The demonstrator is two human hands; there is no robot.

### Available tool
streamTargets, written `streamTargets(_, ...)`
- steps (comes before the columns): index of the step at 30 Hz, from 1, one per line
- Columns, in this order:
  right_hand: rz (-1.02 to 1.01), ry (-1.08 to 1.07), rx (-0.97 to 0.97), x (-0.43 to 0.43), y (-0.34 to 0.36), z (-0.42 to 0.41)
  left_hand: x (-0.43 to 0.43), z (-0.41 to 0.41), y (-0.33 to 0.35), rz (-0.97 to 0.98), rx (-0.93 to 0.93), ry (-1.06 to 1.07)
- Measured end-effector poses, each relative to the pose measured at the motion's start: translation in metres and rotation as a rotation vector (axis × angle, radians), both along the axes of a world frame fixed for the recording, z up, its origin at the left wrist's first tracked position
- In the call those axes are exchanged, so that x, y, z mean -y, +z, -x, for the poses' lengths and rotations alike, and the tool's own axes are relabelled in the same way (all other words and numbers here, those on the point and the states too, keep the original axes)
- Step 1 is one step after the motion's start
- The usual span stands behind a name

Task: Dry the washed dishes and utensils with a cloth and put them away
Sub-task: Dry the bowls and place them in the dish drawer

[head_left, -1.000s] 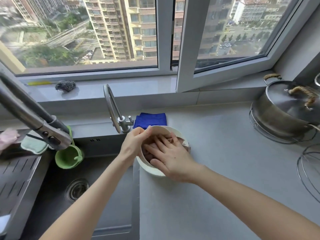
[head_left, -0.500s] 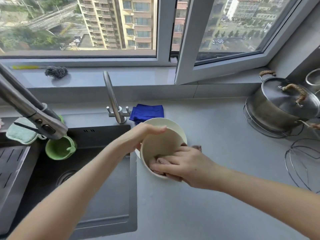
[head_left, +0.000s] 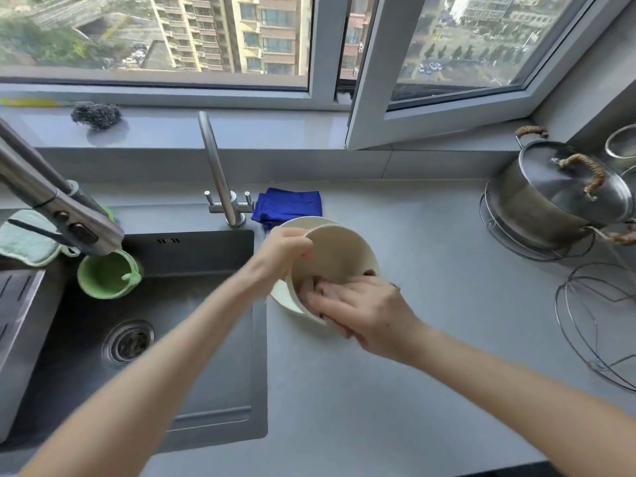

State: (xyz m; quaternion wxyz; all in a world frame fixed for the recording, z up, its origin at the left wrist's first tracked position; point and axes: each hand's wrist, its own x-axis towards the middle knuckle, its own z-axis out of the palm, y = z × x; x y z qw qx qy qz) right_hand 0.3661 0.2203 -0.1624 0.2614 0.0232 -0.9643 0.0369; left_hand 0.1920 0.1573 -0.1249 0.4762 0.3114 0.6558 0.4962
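A cream bowl [head_left: 339, 254] is held tilted above the grey counter, just right of the sink. My left hand [head_left: 287, 249] grips its far left rim. My right hand [head_left: 361, 308] reaches over the near rim and presses a pinkish cloth [head_left: 308, 287] against the bowl's inside; most of the cloth is hidden under my fingers. A second cream dish [head_left: 280, 290] shows beneath the bowl on the left; how it sits there is unclear.
A folded blue cloth [head_left: 287, 203] lies behind the bowl by the small tap [head_left: 220, 180]. The dark sink [head_left: 165, 325] holds a green cup [head_left: 105, 275] under a large faucet [head_left: 51, 197]. A lidded steel pot [head_left: 561, 197] and wire racks [head_left: 599, 325] stand right.
The bowl has tipped up more toward me. My right hand slid the cloth from the middle of the bowl down to its near inner wall. My left hand stays on the rim.
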Motion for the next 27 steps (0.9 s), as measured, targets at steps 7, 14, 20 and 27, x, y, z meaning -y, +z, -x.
streamTargets(7, -0.258, -0.039, -0.054, -0.028, 0.01, 0.005, 0.001, 0.0, -0.003, -0.104, 0.281, -0.067)
streamTargets(14, -0.117, -0.113, -0.117, 0.003, -0.005, 0.007, -0.002, -0.004, 0.0, -0.12, 0.071, 0.027)
streamTargets(20, -0.325, 0.045, -0.109, -0.028, 0.013, 0.005, -0.013, 0.021, 0.022, 0.059, 0.021, -0.316)
streamTargets(27, 0.045, -0.286, -0.194, 0.006, 0.004, 0.026, -0.007, -0.038, -0.007, -0.295, 0.179, 0.36)
